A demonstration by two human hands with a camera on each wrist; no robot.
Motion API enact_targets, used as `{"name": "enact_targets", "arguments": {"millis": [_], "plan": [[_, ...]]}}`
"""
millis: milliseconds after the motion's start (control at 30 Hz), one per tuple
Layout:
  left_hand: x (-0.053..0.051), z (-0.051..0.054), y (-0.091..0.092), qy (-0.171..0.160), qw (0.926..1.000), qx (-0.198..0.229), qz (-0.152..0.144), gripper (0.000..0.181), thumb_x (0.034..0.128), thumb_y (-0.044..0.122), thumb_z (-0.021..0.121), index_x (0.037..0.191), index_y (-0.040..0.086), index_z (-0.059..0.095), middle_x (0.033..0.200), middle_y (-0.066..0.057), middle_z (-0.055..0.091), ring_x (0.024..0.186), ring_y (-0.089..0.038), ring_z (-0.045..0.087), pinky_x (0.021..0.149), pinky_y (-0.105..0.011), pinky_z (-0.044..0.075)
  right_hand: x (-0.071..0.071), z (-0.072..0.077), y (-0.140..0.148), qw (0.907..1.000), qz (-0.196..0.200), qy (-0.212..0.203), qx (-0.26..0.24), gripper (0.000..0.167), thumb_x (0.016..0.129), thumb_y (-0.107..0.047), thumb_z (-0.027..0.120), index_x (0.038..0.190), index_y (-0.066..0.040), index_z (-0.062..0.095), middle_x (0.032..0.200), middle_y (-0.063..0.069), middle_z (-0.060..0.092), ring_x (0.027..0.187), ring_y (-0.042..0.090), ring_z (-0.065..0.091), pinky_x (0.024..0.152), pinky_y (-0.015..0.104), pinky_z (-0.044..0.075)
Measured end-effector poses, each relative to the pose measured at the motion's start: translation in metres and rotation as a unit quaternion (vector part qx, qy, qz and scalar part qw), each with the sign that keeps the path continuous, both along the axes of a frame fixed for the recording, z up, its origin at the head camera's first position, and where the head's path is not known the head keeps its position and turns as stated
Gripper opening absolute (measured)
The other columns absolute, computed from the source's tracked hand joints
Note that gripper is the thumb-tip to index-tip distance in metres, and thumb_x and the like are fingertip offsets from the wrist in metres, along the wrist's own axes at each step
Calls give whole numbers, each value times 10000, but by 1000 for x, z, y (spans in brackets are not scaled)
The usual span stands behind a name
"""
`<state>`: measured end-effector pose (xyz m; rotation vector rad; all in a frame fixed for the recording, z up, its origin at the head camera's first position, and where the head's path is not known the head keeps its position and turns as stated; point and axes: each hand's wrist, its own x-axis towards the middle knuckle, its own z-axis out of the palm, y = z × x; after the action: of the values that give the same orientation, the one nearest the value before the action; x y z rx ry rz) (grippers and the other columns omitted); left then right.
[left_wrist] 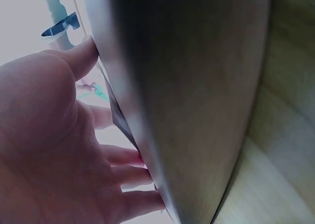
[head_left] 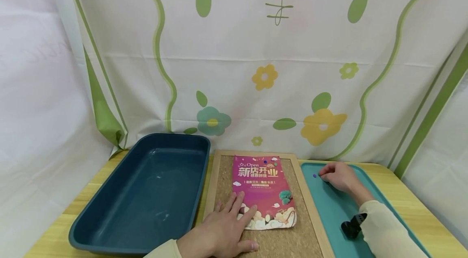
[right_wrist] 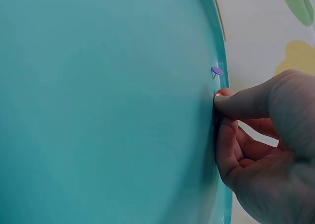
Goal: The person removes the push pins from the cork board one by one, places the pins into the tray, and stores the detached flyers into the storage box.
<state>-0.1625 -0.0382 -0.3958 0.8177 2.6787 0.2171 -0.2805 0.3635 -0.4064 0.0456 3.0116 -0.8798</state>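
Observation:
My left hand lies with fingers spread across the lower left of a red-purple poster and the corkboard; the left wrist view shows its fingers against the surface. A blue pin and a green pin are at the poster's top right. Over the far end of the teal tray, my right hand pinches a small red pin between thumb and forefinger, mostly hidden by the fingertips. Beside them on the tray is a purple pin.
A deep dark-blue tub stands left of the corkboard. Near the right sleeve, a black object appears over the teal tray. Behind the wooden table hangs a white curtain with printed flowers.

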Motion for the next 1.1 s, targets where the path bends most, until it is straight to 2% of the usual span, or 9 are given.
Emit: {"name": "enact_targets", "arguments": {"millis": [233,500,767,967,1100], "plan": [[0,0,-1,21,10000,2,-23,801,961,753,548,1657,431,316,1790,-30,194,1655,-346,223,1205,-675,389,0,0,5,9997,124,-64,-194,157,992,-111,686,1096,-20,760,1063,141,743,905,196,633,744,324,508],[0,1,-1,-4,10000,-14,12,799,957,747,559,1654,440,317,1789,-28,199,1656,-347,219,1208,-678,383,0,-3,13,9966,304,-150,-747,223,1001,-118,686,1166,18,748,1175,176,737,947,156,621,789,309,516],[-1,-2,0,29,10000,-10,21,791,954,751,558,1649,453,324,1792,-29,190,1651,-352,233,1201,-676,393,0,-1,13,9944,315,-281,-967,253,1024,-133,675,1208,31,730,1206,185,728,976,150,625,798,302,527],[0,-3,2,114,9999,-42,-8,776,961,719,584,1645,448,337,1786,-24,203,1645,-345,251,1186,-675,413,-3,2,10,9924,181,-385,-1155,338,1066,-211,635,1275,49,692,1137,112,769,941,157,636,760,316,547],[0,-3,1,90,10000,-39,-14,784,960,728,576,1649,450,324,1790,-19,189,1648,-338,246,1188,-669,414,-7,6,1,9950,45,-214,-976,368,1070,-273,638,1262,35,698,1079,107,759,914,188,634,739,332,536]]}}
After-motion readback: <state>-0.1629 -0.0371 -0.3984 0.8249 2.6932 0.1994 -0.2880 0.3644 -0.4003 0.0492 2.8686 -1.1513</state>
